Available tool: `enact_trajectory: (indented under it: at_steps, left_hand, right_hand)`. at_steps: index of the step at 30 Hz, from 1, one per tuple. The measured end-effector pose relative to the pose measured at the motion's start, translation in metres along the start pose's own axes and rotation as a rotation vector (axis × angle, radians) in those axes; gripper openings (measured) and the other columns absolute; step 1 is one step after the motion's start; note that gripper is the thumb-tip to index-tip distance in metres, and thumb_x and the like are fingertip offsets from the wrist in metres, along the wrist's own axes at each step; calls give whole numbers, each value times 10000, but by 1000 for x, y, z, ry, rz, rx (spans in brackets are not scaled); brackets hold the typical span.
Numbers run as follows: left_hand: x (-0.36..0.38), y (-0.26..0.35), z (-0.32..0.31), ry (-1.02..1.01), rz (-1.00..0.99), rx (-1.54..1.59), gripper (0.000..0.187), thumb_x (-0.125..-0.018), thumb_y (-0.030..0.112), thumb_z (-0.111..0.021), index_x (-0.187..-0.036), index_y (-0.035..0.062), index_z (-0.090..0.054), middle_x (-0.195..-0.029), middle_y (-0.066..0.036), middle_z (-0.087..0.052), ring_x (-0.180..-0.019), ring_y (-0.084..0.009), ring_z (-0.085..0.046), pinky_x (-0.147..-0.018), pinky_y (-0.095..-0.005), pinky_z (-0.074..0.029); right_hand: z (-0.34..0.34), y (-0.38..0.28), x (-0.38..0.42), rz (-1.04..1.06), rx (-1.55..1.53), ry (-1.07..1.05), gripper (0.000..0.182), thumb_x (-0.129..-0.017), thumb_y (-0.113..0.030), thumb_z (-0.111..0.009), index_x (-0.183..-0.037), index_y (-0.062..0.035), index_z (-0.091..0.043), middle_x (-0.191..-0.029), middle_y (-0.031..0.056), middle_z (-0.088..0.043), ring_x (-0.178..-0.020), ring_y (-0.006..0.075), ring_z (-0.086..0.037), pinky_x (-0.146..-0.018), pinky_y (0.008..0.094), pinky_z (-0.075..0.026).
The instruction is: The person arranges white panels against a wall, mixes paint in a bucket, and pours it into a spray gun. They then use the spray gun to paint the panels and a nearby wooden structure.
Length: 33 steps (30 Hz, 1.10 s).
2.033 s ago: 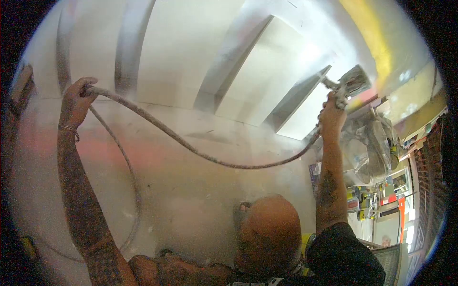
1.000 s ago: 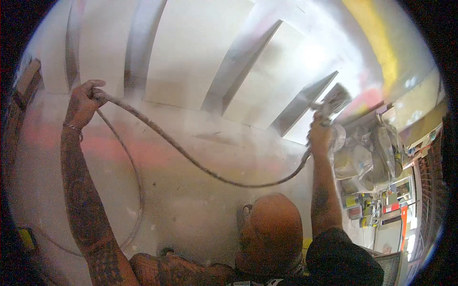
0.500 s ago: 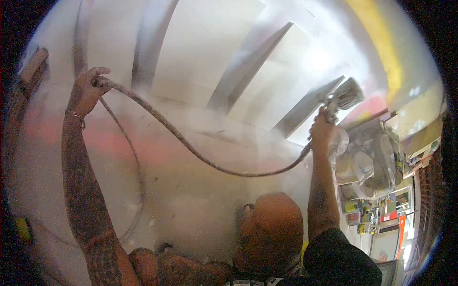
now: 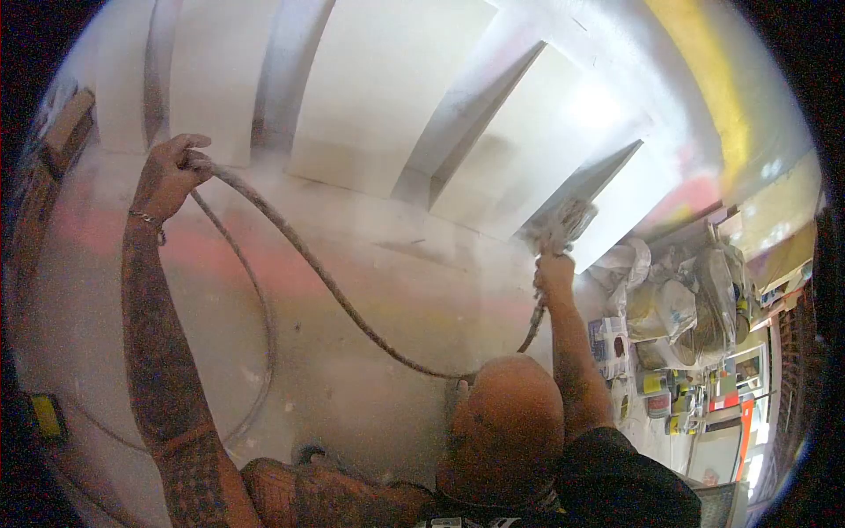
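My left hand (image 4: 174, 179), raised at the left with a chain bracelet on the wrist, is closed around a dusty air hose (image 4: 314, 270). The hose sags from it in a long curve and passes behind the head toward my right hand (image 4: 554, 277). That hand is wrapped round the grip of a spray gun (image 4: 570, 224) with a coated cup. Just beyond the gun stand pale flat panels (image 4: 506, 145), set in a row with dark gaps between them. Mist blurs the gun's nozzle and trigger.
Paint-covered containers (image 4: 669, 308) and several cans (image 4: 664, 392) stand close to my right arm. A wooden beam (image 4: 66, 132) is at the far left. More hose (image 4: 268, 326) loops over the floor (image 4: 352, 422). A yellow-and-black object (image 4: 46, 418) lies lower left.
My right hand has moved left and down with the spray gun, and the hose hangs lower. My left hand has shifted slightly right and down. The mist looks thinner.
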<state>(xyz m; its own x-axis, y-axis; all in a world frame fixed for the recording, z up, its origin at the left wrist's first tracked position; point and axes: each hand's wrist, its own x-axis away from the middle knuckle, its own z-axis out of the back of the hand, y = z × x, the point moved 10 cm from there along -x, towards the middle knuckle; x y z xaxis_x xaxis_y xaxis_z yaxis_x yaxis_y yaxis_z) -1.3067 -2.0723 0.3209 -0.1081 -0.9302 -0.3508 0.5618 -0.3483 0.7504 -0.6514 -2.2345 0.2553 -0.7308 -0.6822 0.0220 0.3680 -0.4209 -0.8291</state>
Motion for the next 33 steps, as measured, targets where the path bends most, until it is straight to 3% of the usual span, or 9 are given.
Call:
enact_trajectory:
  at_steps: [3,5,12,17,19,21,23,28,33]
  left_hand:
    - [-1,-4,0,25,55,-6,343,-753,-1,-679,-1086,3,-602,-840,-85,-656,-795,-149,-624,-736,-285,-513]
    - [-5,-14,0,20,25,24,350,-756,7,-677,-1097,5,-598,-841,-81,-653,-801,-144,-619,-742,-283,-510]
    - [-6,-16,0,8,76,-8,324,-783,32,-662,-1100,6,-598,-862,-80,-652,-828,-132,-617,-746,-276,-505]
    - [-3,-11,6,39,54,12,324,-776,28,-654,-1094,-1,-600,-863,-88,-652,-831,-142,-619,-747,-275,-502]
    - [-3,-10,6,48,27,-6,329,-771,24,-656,-1093,-4,-600,-865,-90,-652,-827,-148,-621,-746,-277,-503]
    - [0,-6,10,55,-3,-25,334,-765,21,-658,-1093,-6,-600,-867,-93,-652,-823,-154,-622,-746,-279,-504]
    - [2,-4,5,8,49,-18,336,-758,8,-659,-1089,-5,-601,-870,-94,-653,-816,-158,-624,-734,-281,-506]
    - [2,-3,-3,-10,36,22,334,-745,-18,-663,-1074,-8,-604,-851,-82,-654,-804,-147,-623,-715,-276,-509]
    - [4,-2,1,-11,46,35,329,-750,-18,-672,-1072,-9,-602,-840,-86,-655,-810,-146,-626,-722,-275,-515]
  right_hand:
    - [38,-53,-30,279,6,157,405,-894,-377,-601,-637,-70,-536,-510,12,-469,-399,132,-446,-370,286,-354]
    - [61,-108,-16,256,-39,224,386,-885,-374,-610,-781,-3,-601,-580,51,-556,-495,156,-521,-460,328,-411]
    - [113,-224,7,651,-146,468,363,-893,-341,-624,-646,-89,-540,-503,-25,-467,-367,79,-411,-324,255,-326]
    - [94,-175,1,510,-249,445,332,-910,-325,-598,-734,-45,-576,-542,-1,-492,-394,90,-432,-348,252,-341]
    - [76,-117,-52,754,-180,373,360,-912,-344,-585,-755,-20,-588,-538,5,-489,-407,110,-452,-367,267,-362]
    - [39,-101,9,328,-85,302,400,-905,-372,-583,-719,-18,-574,-525,5,-482,-407,129,-465,-372,288,-370]
    - [14,-47,-13,444,33,283,398,-894,-383,-595,-692,-43,-554,-512,9,-468,-401,136,-461,-369,302,-365]
    - [-42,25,23,-20,67,1,437,-874,-407,-616,-624,-60,-523,-499,19,-456,-392,130,-449,-369,296,-369]
    - [-30,4,16,60,76,5,451,-866,-409,-622,-622,-37,-548,-511,30,-482,-394,145,-461,-371,311,-369]
